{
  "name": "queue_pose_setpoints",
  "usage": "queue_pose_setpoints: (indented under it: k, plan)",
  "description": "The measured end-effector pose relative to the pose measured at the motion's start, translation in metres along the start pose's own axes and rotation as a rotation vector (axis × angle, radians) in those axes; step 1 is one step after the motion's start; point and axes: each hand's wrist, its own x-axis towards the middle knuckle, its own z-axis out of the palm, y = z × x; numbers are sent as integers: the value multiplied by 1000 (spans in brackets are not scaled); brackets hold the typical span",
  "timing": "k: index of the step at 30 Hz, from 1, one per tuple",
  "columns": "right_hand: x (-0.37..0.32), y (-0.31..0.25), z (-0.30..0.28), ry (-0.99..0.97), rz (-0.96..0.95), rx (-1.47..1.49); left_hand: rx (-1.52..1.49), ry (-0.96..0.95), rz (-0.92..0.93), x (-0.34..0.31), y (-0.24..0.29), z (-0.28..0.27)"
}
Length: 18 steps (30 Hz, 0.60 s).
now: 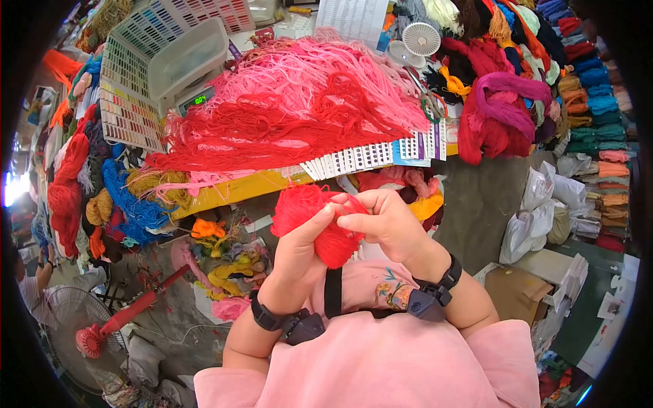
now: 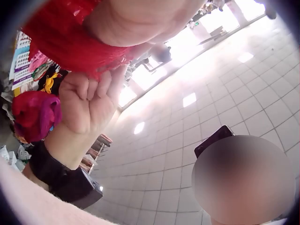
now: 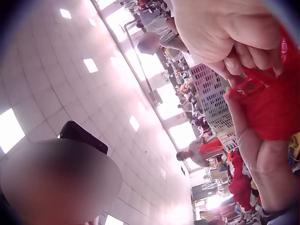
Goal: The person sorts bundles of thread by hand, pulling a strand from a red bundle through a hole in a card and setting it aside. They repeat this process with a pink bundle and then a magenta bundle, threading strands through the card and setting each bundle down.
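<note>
A bundle of red yarn (image 1: pixel 299 212) is held up in front of the chest, short of the table's yellow edge. My left hand (image 1: pixel 299 248) grips it from below and the left, thumb on top. At the bundle's right side my right hand (image 1: pixel 391 224) pinches strands, its fingers curled near the left thumb. In the left wrist view the red yarn (image 2: pixel 70 42) hangs between both hands, the right hand (image 2: pixel 91 101) beyond it with curled fingers. The right wrist view has the yarn (image 3: pixel 272 105) against the left palm; the right hand (image 3: pixel 225 28) partly covers it.
Pink yarn (image 1: pixel 272 75) and loose red yarn (image 1: pixel 258 136) lie heaped on the table (image 1: pixel 235 192). Around them are colour cards (image 1: pixel 126 88), a clear tray (image 1: pixel 187 61), scissors (image 1: pixel 427 95) and a small fan (image 1: pixel 421 39). A larger fan (image 1: pixel 88 340) stands at lower left, cardboard boxes (image 1: pixel 510 292) at right.
</note>
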Motion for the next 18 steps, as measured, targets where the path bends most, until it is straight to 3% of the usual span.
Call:
queue_pose_setpoints:
  k: [2,11,18]
  plan:
    - [-1,-1,7,-2,-107,-102,22,25,-37,1,0,0]
    - [-1,0,-5,-2,-7,58,31,-54,25,2,-3,-3]
    - [0,2,-9,-22,-37,135,72,-99,-3,4,-4,-11]
